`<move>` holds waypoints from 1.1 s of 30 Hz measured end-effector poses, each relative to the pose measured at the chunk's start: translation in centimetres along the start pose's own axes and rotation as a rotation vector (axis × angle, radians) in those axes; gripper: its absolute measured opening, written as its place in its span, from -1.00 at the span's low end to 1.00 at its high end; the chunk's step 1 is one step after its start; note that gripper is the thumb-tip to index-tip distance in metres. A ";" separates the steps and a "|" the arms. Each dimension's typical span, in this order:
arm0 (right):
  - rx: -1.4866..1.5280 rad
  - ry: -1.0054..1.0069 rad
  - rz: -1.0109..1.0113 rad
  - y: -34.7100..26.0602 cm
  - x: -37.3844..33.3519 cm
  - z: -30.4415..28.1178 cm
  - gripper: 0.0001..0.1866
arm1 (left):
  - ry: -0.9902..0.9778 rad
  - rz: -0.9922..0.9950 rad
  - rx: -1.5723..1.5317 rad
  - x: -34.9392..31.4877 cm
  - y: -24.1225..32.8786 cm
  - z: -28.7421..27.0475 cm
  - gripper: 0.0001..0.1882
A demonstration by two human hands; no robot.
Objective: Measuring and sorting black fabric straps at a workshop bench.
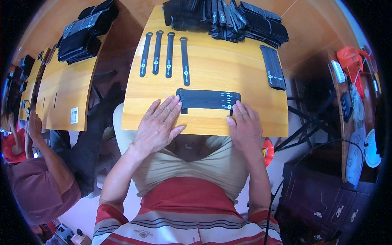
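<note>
here, a flat black strap stack (pixel 206 99) lies near the front edge of the tabletop (pixel 228 67), between the left hand (pixel 157 125) and right hand (pixel 247 127), both touching its ends, fingers outstretched, thumbs apart; beyond lie four single straps (pixel 170 57).

The fingertips of the left hand (pixel 158 122) and right hand (pixel 246 125) rest at the two ends of a dark strap bundle (pixel 207 99) (both thumbs on its near side). Beyond that bundle, four loose straps (pixel 170 56) lie toward its left, a flat black pack (pixel 272 67) toward its right, and a dark heap (pixel 185 17) farthest out.
</note>
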State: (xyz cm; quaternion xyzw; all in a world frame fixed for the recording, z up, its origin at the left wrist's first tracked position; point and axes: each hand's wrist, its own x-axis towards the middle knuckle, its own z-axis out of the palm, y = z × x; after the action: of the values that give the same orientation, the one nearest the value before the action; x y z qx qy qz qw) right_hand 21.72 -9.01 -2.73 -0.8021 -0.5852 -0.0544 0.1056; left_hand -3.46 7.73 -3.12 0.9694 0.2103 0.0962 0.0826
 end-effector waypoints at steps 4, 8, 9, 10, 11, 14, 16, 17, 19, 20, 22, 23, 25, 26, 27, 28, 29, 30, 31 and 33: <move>0.030 0.058 -0.007 -1.2 2.8 -1.1 -0.64 | 0.023 -0.011 -0.008 -0.2 0.0 0.3 -0.30; 0.275 0.004 0.061 -3.9 7.8 -0.4 -0.67 | 0.058 -0.004 -0.004 -0.3 0.0 0.5 -0.31; 0.305 0.021 0.061 -4.5 9.2 0.4 -0.67 | 0.026 0.014 0.046 -0.2 0.0 0.5 -0.30; 0.334 0.037 0.061 -5.2 10.5 0.9 -0.66 | 0.027 0.012 0.047 -0.2 0.1 0.6 -0.30; 0.338 0.036 0.053 -6.2 11.9 1.4 -0.66 | 0.018 0.005 0.038 -0.2 0.0 0.7 -0.30; 0.234 -0.032 0.083 -8.3 14.8 1.8 -0.62 | 0.027 -0.001 0.018 -0.4 0.0 0.8 -0.31; 0.140 -0.080 0.108 -8.7 15.9 2.1 -0.63 | 0.032 -0.001 0.003 -0.4 -0.1 0.8 -0.31; 0.139 -0.085 0.105 -8.7 16.3 1.8 -0.63 | 0.034 0.000 0.006 -0.3 -0.1 0.7 -0.31; 0.203 -0.264 0.208 -8.6 17.2 0.9 -0.64 | 0.035 0.000 0.005 -0.5 -0.1 0.7 -0.32; 0.195 -0.243 0.228 -8.3 17.5 1.1 -0.63 | 0.034 -0.004 0.003 -0.4 -0.2 0.6 -0.32; 0.198 -0.254 0.249 -7.4 17.8 1.2 -0.61 | 0.036 -0.004 -0.002 -0.4 -0.2 0.7 -0.32; 0.206 -0.266 0.268 -7.1 17.9 1.1 -0.58 | 0.038 -0.006 -0.006 -0.4 -0.2 0.7 -0.32; 0.195 -0.233 0.262 -6.4 17.8 1.1 -0.66 | 0.043 -0.005 -0.009 -0.3 -0.2 0.7 -0.32; 0.188 -0.203 0.254 -6.1 17.6 1.2 -0.73 | 0.045 -0.006 -0.014 -0.4 -0.2 0.7 -0.32; 0.186 -0.200 0.255 -5.7 17.6 1.2 -0.73 | 0.047 -0.007 -0.019 -0.4 -0.1 0.7 -0.32; 0.200 -0.223 0.280 -5.3 17.5 1.2 -0.72 | 0.049 -0.004 -0.018 -0.4 -0.2 0.8 -0.32; 0.214 -0.244 0.306 -4.9 17.4 1.2 -0.70 | 0.053 -0.008 -0.021 -0.4 -0.1 0.9 -0.32; 0.212 -0.239 0.308 -4.2 17.2 1.4 -0.70 | 0.057 -0.011 -0.023 -0.4 -0.1 1.0 -0.32; 0.255 -0.234 0.319 -3.5 17.1 1.8 -0.70 | 0.060 -0.006 -0.022 -0.4 -0.1 0.9 -0.32; 0.297 -0.227 0.331 -3.0 16.8 1.5 -0.70 | 0.055 -0.012 0.012 -0.4 0.0 0.8 -0.33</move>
State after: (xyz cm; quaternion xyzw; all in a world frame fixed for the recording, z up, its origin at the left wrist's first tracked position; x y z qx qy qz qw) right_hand 23.98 7.79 -0.30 -0.8637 -0.4554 0.1408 0.1636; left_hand -3.67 7.44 -3.99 0.9656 0.2187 0.1209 0.0715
